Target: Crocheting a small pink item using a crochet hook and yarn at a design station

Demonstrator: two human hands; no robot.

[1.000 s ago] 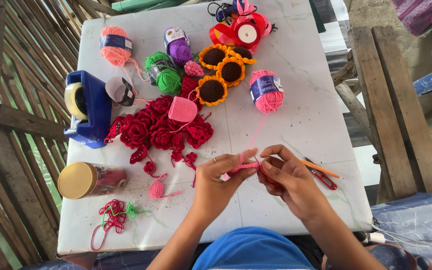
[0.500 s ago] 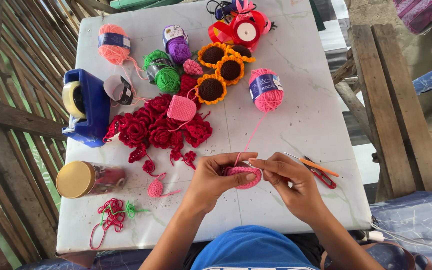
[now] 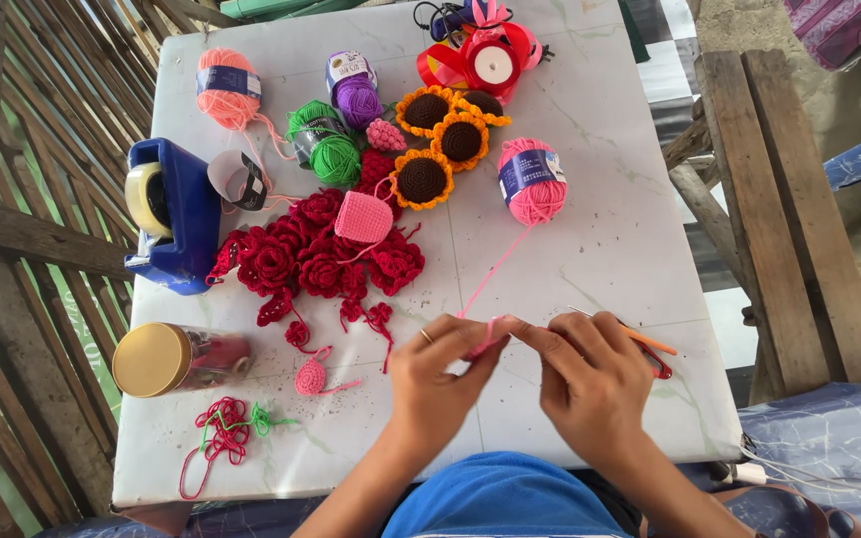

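Observation:
My left hand (image 3: 442,384) and my right hand (image 3: 595,377) meet over the front of the white table (image 3: 610,239). Between their fingertips sits a small pink crochet piece (image 3: 490,334), pinched by the left hand. A strand of pink yarn (image 3: 495,271) runs from it up to the pink yarn ball (image 3: 532,179). My right hand is closed around a crochet hook with an orange handle (image 3: 650,342) that sticks out to the right.
A pile of red crochet roses (image 3: 306,259), three crochet sunflowers (image 3: 445,139), yarn balls in peach (image 3: 226,88), green (image 3: 326,144) and purple (image 3: 356,92), a red ribbon spool (image 3: 490,60), a blue tape dispenser (image 3: 176,214), a gold-lidded jar (image 3: 166,359), red scissors (image 3: 658,361). Wooden slats stand left and right.
My hands have drawn closer together and shifted a little toward me; the pink piece, earlier spread between the fingers, is now mostly hidden between the fingertips.

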